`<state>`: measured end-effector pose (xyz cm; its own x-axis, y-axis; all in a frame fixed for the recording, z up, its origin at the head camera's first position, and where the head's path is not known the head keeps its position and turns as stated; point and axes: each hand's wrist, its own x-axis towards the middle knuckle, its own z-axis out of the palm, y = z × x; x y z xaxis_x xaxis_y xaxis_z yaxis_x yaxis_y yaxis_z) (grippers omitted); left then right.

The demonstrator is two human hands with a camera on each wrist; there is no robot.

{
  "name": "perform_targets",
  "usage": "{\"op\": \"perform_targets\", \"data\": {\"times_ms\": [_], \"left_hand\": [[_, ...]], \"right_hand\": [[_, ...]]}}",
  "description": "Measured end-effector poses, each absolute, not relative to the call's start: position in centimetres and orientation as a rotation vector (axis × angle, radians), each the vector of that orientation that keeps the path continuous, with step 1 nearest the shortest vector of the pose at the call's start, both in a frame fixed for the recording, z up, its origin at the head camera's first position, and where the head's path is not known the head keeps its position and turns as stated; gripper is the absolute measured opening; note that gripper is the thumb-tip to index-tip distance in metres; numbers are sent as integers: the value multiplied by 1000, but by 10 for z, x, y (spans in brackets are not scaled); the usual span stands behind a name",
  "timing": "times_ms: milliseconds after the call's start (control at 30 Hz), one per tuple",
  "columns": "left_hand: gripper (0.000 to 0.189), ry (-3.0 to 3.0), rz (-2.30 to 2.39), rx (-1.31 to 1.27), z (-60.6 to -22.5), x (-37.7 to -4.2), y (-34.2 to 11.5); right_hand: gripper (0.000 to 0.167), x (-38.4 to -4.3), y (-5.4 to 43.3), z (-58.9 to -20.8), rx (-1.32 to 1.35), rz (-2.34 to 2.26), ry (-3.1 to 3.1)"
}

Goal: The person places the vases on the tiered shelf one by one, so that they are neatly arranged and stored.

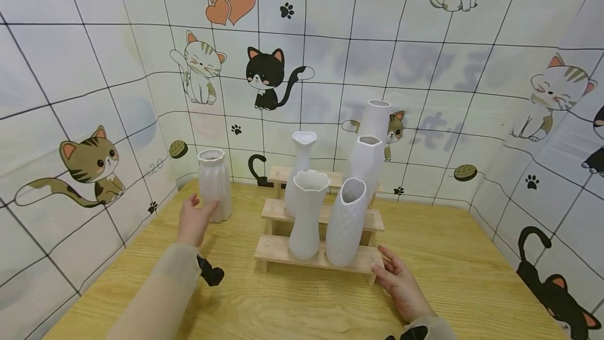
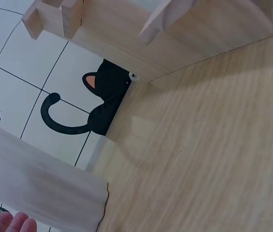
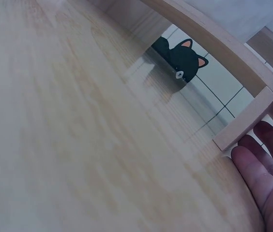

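Note:
A white fluted vase (image 1: pixel 215 185) stands upright on the table at the left. My left hand (image 1: pixel 194 224) is beside it with fingers spread, the thumb in front of the vase and the other fingertips off its left side. The left wrist view shows the vase's lower part (image 2: pixel 49 183) near my fingers. My right hand (image 1: pixel 401 290) holds the right end of a three-step wooden stand (image 1: pixel 273 245), its thumb by the lowest board and its fingers by the leg (image 3: pixel 245 121). Several white vases stand on the steps, among them a wavy-rimmed vase (image 1: pixel 306 224) and a slant-topped textured vase (image 1: pixel 345 230).
Higher on the stand are a slim-necked vase (image 1: pixel 300 159), a faceted vase (image 1: pixel 365 164) and a tall vase (image 1: pixel 376 119) at the back. The wood-grain table (image 1: pixel 424 235) meets cat-patterned, gridded wall sheets (image 1: pixel 325 62) behind and on both sides.

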<state>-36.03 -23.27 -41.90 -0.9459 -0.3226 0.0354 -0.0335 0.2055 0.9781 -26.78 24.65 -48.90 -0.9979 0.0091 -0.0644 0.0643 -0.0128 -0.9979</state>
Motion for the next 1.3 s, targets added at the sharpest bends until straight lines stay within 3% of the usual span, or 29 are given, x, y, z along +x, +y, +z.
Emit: {"op": "perform_targets", "data": {"times_ms": [367, 1300], "left_hand": [[89, -2183, -1780, 341, -414, -396, -230], [84, -2149, -1785, 426, -419, -418, -226]], "right_hand": [[65, -268, 245, -490, 96, -2245, 2182], [66, -267, 247, -490, 106, -2259, 2183]]}}
